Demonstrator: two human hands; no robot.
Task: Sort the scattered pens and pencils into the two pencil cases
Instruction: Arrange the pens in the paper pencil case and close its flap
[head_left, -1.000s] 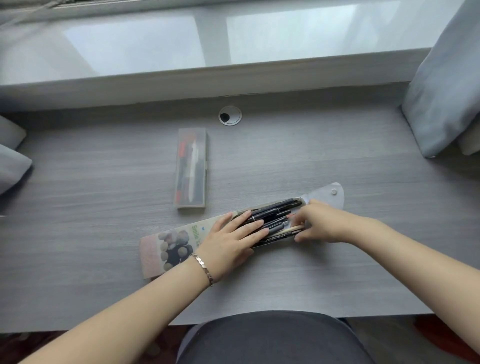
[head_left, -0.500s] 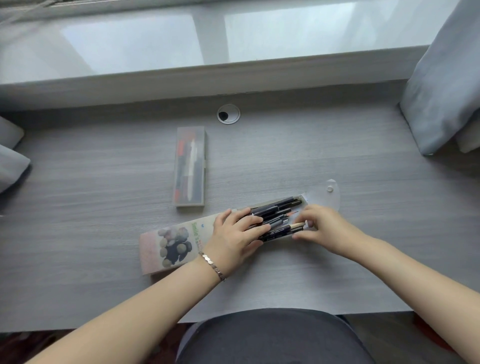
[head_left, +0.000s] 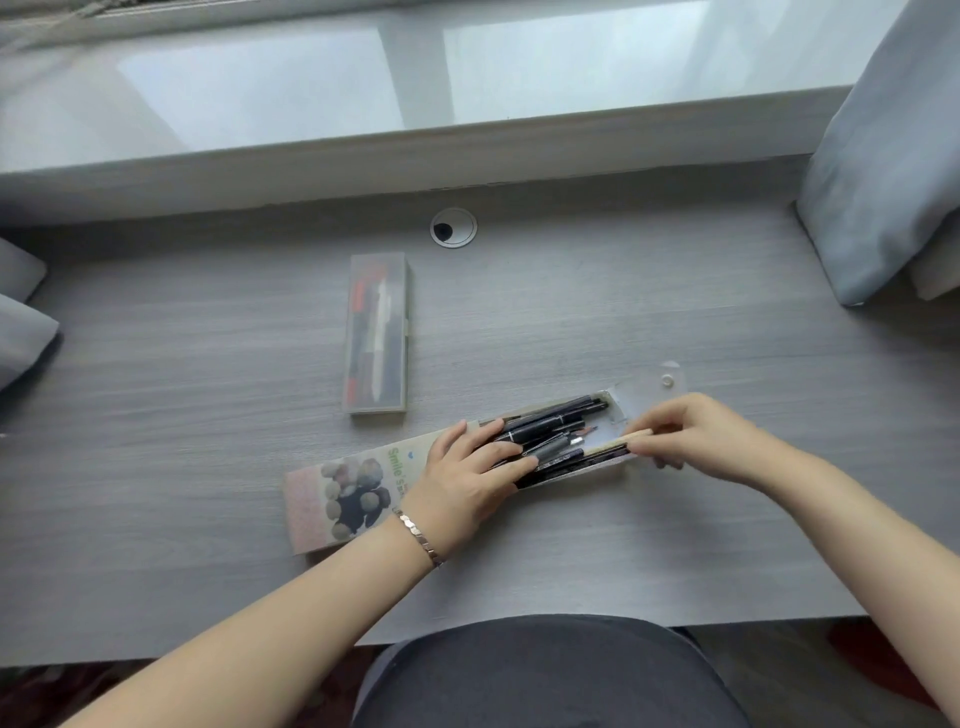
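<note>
Right hand (head_left: 701, 441) pinches pencil (head_left: 613, 444) end | shaft lies in printed case (head_left: 311, 499)

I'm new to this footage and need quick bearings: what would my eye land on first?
Both hands meet at the printed pencil case near the front edge of the desk: the left hand lies flat on the dark pens crowding its open end, and the right hand pinches a pale wooden pencil there. Farther back sits a clear case with pens inside.
</note>
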